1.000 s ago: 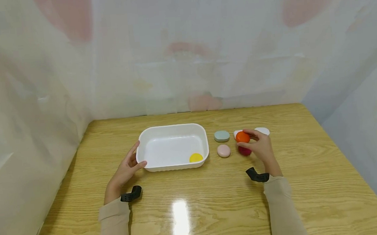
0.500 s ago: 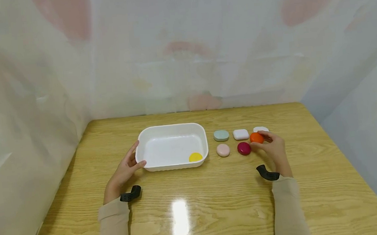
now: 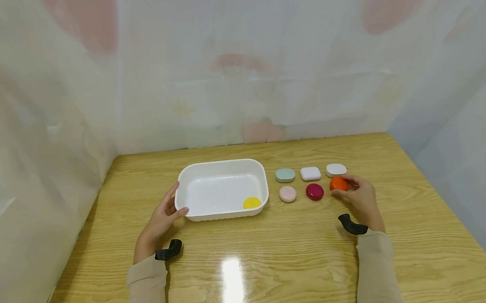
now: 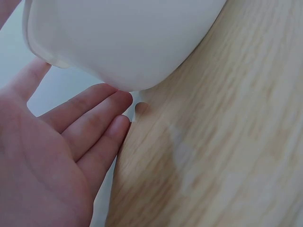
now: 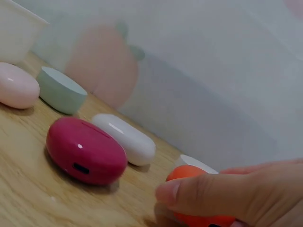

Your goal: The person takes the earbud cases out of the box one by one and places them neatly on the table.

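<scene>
My left hand holds the left end of a white plastic basin, its thumb at the front corner. In the left wrist view, the fingers lie fairly straight with their tips against the basin's underside. Thumb and fingers of my right hand pinch an orange earbud case, low over the table in front of a white oval case. Left of it sits a glossy magenta earbud case with a charging port. Inside the basin's front right corner lies a yellow round piece.
A pink round case lies left of the magenta one. Behind them stand a pale green oval case and a white rounded case. A patterned curtain hangs behind the wooden table.
My right hand has carried the orange earbud case rightward and down, past the magenta one, uncovering the white cases behind. The left hand and basin have stayed put.
</scene>
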Tool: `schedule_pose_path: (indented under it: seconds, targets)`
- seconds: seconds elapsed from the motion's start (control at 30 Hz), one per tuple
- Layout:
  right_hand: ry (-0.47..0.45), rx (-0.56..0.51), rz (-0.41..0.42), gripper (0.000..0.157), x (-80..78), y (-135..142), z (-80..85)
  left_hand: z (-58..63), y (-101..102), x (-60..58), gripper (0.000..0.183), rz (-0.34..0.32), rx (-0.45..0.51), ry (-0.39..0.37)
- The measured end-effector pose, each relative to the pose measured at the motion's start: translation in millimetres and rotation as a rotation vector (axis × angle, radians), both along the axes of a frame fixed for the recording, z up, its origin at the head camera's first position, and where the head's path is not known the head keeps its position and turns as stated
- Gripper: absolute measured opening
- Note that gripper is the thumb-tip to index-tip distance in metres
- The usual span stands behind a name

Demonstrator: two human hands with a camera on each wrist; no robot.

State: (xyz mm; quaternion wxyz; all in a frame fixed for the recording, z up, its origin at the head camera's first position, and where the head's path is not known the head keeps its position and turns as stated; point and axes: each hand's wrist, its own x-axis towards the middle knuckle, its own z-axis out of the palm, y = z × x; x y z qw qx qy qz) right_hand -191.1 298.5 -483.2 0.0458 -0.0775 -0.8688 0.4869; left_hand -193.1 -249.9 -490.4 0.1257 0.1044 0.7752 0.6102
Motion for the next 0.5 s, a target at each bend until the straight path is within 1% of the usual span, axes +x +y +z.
schedule_pose_path:
  seconds: [0.13, 0.27, 0.5]
  targets:
    - [-0.007, -0.007, 0.038, 0.061, 0.2, 6.6, -5.7, 1.2, 0.5, -0.1, 0.081, 0.007, -0.004, -0.002]
    - [-0.016, -0.019, 0.067, 0.064, 2.2, 9.9, -7.5, 1.2, 0.7, -0.7, 0.081, 0.001, 0.001, -0.004]
    - [-0.079, -0.010, 0.095, 0.066, 4.9, 10.7, -5.6, 0.9, 0.3, -0.3, 0.081, 0.003, -0.015, -0.006]
